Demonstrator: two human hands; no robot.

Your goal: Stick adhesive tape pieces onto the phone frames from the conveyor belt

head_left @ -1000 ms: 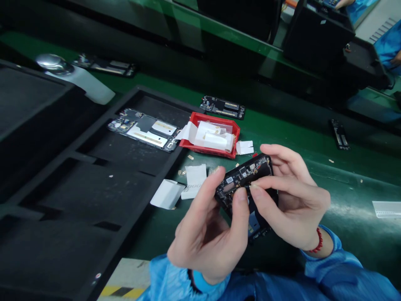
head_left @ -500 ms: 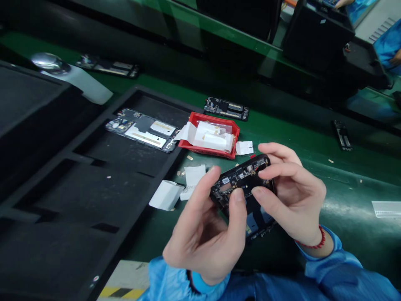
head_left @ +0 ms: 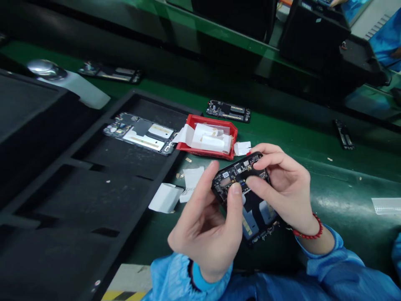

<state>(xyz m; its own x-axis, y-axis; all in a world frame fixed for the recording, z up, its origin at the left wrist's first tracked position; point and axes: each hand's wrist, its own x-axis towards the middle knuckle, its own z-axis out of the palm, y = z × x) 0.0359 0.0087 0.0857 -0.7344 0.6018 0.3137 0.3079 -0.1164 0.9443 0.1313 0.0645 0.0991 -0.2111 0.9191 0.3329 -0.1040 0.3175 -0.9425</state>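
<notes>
Between my hands is an opened phone body point(head_left: 255, 205), tilted, with its circuit board and inner parts facing up. My left hand point(head_left: 209, 225) grips its left edge, the thumb pressed on the board. At the upper right, my right hand point(head_left: 282, 188) holds the phone's edge, its thumb and forefinger over the board; whether they pinch a small part cannot be made out. Just beyond the phone stands a red bin point(head_left: 205, 154) with white release paper point(head_left: 216, 140) in it. Paper pieces point(head_left: 166, 197) lie left of my left hand.
A black compartment tray point(head_left: 78, 196) fills the left, with another phone body point(head_left: 140, 133) in it. More phone bodies point(head_left: 228, 110) lie on the green bench point(head_left: 338, 188). A white strip with a metal dome point(head_left: 46, 69) rests at far left. Another person's blue sleeve point(head_left: 387, 39) shows at upper right.
My right hand has shifted slightly left along the phone, and its thumb has moved over the board. More of the phone's lower half now shows. The view has shifted a little.
</notes>
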